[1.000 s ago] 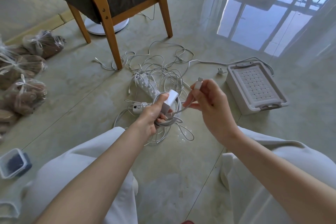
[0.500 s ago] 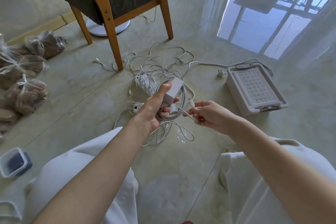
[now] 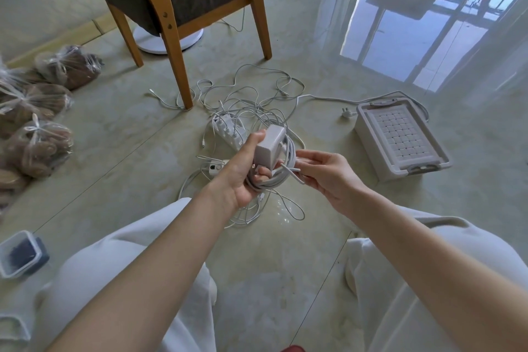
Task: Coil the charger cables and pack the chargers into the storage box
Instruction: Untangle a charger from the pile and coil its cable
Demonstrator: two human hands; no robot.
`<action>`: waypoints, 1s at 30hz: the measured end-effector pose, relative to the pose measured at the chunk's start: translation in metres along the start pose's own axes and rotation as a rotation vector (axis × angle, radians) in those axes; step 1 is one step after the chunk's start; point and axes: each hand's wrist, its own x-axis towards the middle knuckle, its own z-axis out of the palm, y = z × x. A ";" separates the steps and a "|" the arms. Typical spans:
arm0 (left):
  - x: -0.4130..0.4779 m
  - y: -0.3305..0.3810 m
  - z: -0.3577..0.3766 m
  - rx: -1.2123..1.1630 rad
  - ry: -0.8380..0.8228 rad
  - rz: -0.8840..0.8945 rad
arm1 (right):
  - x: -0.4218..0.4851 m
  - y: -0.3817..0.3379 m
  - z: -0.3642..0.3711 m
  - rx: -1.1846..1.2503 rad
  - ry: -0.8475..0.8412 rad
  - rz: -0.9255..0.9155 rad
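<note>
My left hand [image 3: 243,174] grips a white charger brick [image 3: 270,146] together with its coiled white cable [image 3: 287,161], raised above the floor. My right hand [image 3: 325,176] sits just right of the coil and pinches the loose cable end [image 3: 291,171]. Beneath and beyond my hands lies a tangle of white cables [image 3: 257,106] with a white power strip [image 3: 228,130] and a small white plug [image 3: 213,168]. The grey storage box [image 3: 400,137] stands on the floor to the right with its lid on.
A wooden chair [image 3: 177,8] with a grey cushion stands behind the cables, one leg in the tangle. Clear bags of brown items [image 3: 37,111] lie at the left. A small lidded container [image 3: 20,254] sits bottom left. My white-clad knees frame the foreground.
My right hand lowered from holding the cable end up high and came in against the coil. The left hand tilted the charger brick upward while the coil grew tighter.
</note>
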 end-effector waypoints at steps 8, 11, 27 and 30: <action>0.007 0.000 -0.007 -0.008 0.092 -0.035 | -0.003 0.001 0.007 0.116 -0.101 -0.043; 0.005 0.000 -0.008 0.022 0.124 0.000 | -0.005 -0.001 0.007 0.153 -0.146 -0.041; 0.015 -0.027 -0.002 0.493 0.260 0.468 | 0.009 0.020 0.010 -0.501 0.143 -0.310; 0.019 -0.025 -0.004 0.466 0.268 0.463 | 0.008 0.021 0.011 -0.772 0.187 -0.562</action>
